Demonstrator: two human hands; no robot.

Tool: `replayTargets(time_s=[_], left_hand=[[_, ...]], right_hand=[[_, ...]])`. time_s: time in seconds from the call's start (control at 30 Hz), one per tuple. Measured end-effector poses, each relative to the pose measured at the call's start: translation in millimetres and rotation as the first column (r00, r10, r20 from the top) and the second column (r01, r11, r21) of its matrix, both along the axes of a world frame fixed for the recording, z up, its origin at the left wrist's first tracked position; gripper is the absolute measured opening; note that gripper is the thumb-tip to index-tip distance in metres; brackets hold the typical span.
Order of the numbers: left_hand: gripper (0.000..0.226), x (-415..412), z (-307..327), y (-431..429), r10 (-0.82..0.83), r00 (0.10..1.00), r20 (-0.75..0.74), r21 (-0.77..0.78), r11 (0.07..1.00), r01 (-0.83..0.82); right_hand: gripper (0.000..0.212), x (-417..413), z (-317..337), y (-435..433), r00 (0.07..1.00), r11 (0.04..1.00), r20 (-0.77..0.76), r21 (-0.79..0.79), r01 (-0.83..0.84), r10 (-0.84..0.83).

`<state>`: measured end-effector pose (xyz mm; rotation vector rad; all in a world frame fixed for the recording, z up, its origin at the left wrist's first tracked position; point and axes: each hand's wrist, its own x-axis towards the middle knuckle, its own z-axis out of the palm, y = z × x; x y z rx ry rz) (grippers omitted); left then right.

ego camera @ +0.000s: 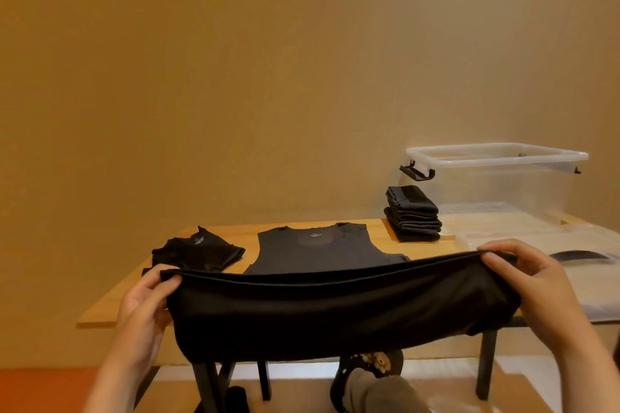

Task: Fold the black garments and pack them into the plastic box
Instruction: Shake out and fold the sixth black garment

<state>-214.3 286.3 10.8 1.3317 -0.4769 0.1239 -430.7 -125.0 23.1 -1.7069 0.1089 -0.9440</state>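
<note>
My left hand and right hand each pinching an end of a black garment stretched above the surface, folded stack beside the plastic box

the held garment is plain black. the vest on the tan wood desk is charcoal with a small pale logo. the stack beside the clear box is dark grey. the wall is ochre.
</note>
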Motion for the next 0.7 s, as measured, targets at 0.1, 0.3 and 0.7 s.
replayTargets(time_s=[0.1, 0.3, 0.7], left_hand=[[0.024, 0.1, 1.4, -4.6, -0.007, 1.0, 0.016, 0.033, 0.999, 0.007], [0.022, 16.0, 6.3, -16.1, 0.061, 0.998, -0.017, 0.11, 0.992, -0.059], [0.016, 175.7, 44.6, -80.3, 0.122, 0.98, -0.155, 0.2, 0.976, -0.09]], right_hand=[[0.041, 2.3, 2.2, 2.6, 0.999, 0.999, -0.01, 0.032, -0.033, 0.033], [0.065, 31.4, 9.0, 2.1, 0.999, 1.0, -0.051, -0.014, -0.001, 0.0], [0.009, 212.3, 50.2, -47.8, 0.964, 0.97, -0.113, -0.061, 0.236, -0.242]])
